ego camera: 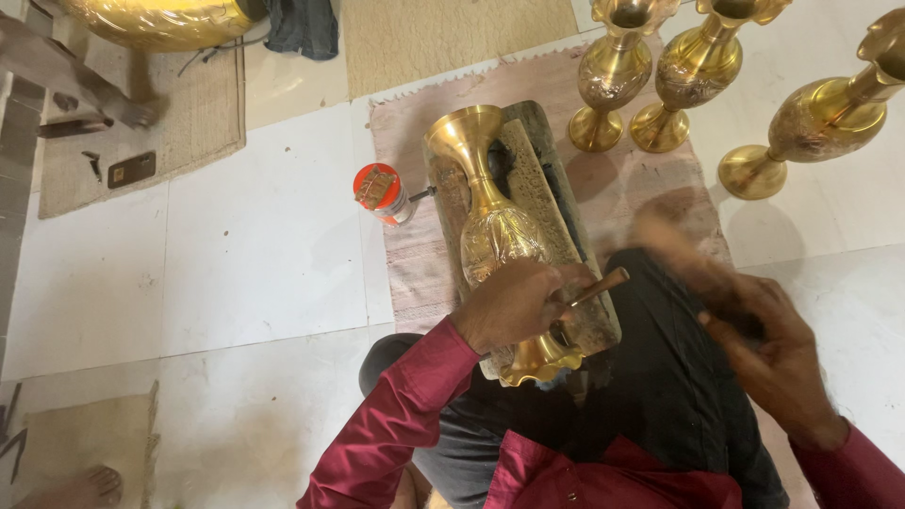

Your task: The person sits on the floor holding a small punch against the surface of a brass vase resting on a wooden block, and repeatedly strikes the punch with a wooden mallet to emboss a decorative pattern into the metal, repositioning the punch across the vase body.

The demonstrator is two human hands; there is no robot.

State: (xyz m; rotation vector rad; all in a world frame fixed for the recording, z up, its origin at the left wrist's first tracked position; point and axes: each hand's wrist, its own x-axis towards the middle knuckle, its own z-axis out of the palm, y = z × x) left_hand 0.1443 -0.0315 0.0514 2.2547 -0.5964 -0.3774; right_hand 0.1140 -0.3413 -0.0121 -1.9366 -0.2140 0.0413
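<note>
Left hand grips a chisel on the empty brass vase; right hand clenches a blurred mallet.

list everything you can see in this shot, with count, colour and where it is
brass vase: 1, gold, lying on its side on the wooden block, centre
wooden block: 1, brown, on the pink mat
pink mat: 1, pale pink, on the tiled floor
standing brass vases: 3, gold, upright at upper right
small jar: 1, clear with orange lid, left of the block
woven mat: 1, tan, upper left
small dark tool: 1, wood-coloured rod, in the left hand against the vase
blurred tool: 1, brownish, in the right hand; kind unclear
bare foot: 1, another person's, bottom left corner
left hand: 1, on the vase, gripping the rod
right hand: 1, raised at right, motion-blurred
</note>
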